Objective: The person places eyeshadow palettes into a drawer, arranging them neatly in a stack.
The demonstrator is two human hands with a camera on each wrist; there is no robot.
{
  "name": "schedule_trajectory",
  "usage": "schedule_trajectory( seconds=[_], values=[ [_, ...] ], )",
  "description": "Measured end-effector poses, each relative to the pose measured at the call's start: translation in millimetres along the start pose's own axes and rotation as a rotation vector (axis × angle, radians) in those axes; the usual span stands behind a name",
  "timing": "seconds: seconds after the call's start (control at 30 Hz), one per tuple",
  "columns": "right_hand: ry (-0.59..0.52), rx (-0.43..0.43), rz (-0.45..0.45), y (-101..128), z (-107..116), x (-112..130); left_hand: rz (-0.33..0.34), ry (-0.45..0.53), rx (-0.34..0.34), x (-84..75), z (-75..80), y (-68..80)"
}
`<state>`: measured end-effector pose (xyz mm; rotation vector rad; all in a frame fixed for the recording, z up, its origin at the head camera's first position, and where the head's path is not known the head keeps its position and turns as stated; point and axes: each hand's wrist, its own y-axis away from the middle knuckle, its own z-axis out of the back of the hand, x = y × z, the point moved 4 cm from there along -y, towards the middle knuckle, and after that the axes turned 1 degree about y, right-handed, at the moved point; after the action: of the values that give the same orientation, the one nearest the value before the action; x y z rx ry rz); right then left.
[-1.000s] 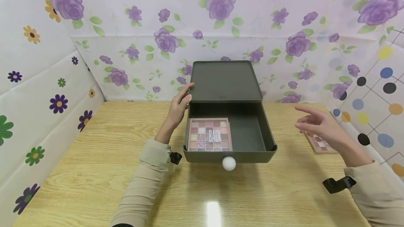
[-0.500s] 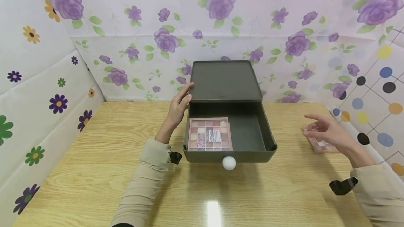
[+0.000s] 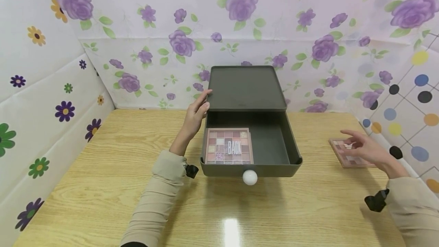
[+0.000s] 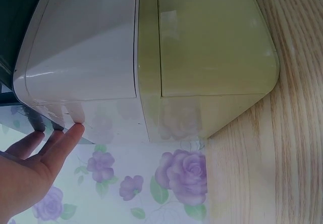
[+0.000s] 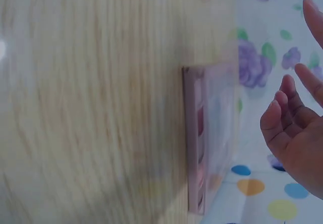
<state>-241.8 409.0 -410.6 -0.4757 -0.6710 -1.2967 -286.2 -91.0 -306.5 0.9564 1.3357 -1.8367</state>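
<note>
A dark grey drawer box (image 3: 246,89) stands at the back of the wooden table (image 3: 103,186), its drawer (image 3: 271,148) pulled out with a white knob (image 3: 249,177) in front. A pink eyeshadow palette (image 3: 229,146) lies in the drawer's left half. My left hand (image 3: 197,111) rests with straight fingers against the box's left side (image 4: 81,57). My right hand (image 3: 363,148) hovers open just over a second pink palette (image 3: 348,155) lying on the table at the right; the right wrist view shows that palette (image 5: 209,143) beside spread fingers (image 5: 282,118).
Padded floral walls (image 3: 51,87) close in the table on the left, back and right. The second palette lies close to the right wall (image 3: 408,117). Bare tabletop stretches in front of the drawer and to its left.
My right hand has moved right and down, from mid-air beside the drawer to just above the palette on the table. The left hand and the drawer have stayed put.
</note>
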Motion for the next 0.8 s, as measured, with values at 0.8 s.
schedule_trajectory(
  seconds=[0.8],
  values=[
    [-0.193,0.114,-0.118,-5.4,2.1,-67.5,-0.011,0.011,-0.002,1.8,0.8,-0.4]
  ],
)
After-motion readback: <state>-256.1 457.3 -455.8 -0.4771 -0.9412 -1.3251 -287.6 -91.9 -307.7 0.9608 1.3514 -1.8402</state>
